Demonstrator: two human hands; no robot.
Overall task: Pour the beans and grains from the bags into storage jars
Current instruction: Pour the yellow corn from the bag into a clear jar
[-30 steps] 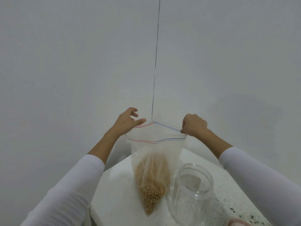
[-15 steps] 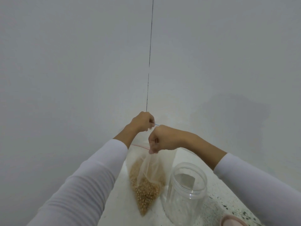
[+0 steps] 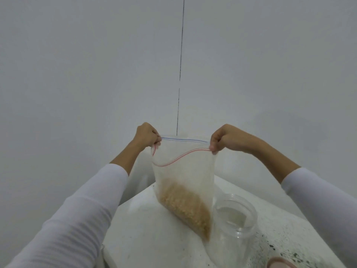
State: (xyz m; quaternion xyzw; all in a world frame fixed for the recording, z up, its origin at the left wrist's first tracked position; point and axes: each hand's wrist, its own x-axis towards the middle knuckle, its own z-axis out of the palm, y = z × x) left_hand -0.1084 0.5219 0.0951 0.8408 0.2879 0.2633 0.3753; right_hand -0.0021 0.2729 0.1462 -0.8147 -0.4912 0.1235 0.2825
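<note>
Zip-lock bag (image 3: 183, 171) held up over the counter (image 3: 146, 229), near its far corner, mouth pulled apart: blue zip strip stretched straight at the back, red strip sagging in front. Left hand (image 3: 147, 135) has a closed grip, pinching the bag's top left corner. Right hand (image 3: 225, 138) has a closed grip, pinching the top right corner. Tan grains (image 3: 185, 206) sit in the lower part of the bag, piled slantwise toward its bottom right corner. Clear plastic jar (image 3: 234, 227) stands upright on the counter just right of the bag, lid off, empty; bag's lower corner touches or overlaps its side, cannot tell which. Pinkish object (image 3: 280, 264) cut off at the bottom edge. White sleeves on both arms.
</note>
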